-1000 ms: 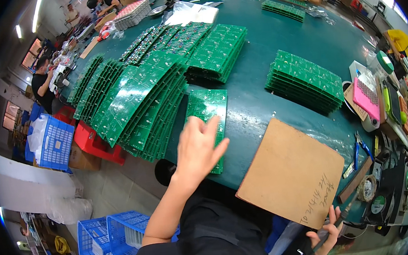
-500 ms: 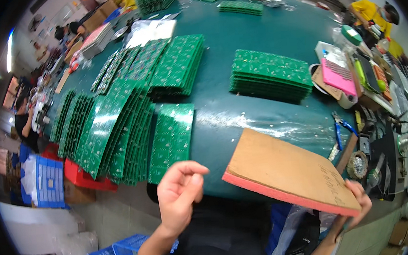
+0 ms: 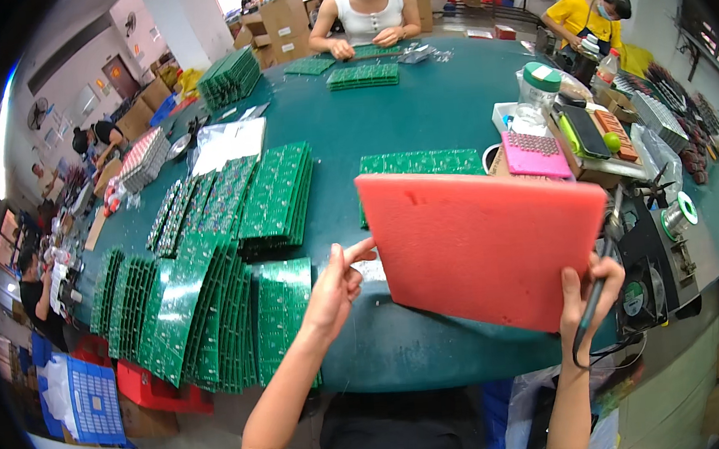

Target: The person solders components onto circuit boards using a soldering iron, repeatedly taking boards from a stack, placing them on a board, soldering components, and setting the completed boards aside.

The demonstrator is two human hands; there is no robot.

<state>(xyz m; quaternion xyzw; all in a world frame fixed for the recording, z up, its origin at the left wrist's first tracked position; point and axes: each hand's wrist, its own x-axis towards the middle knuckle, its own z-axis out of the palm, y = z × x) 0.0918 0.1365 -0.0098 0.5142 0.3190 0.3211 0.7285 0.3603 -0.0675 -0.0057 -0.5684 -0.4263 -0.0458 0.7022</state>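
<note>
Your right hand (image 3: 577,305) grips the red pad (image 3: 488,252) at its lower right corner, dark-handled corded tool (image 3: 588,316) in the same grasp. Your left hand (image 3: 332,296) has its index finger at the pad's left edge; can't tell if gripping. Pad's tilted up over the green table (image 3: 443,104), partly hiding green circuit boards (image 3: 422,164).

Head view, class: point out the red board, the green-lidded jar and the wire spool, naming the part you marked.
Red board (image 3: 488,250): head view, middle of its broad red face.
Green-lidded jar (image 3: 541,82): head view, on its lid.
Wire spool (image 3: 674,218): head view, on the silvery windings.
</note>
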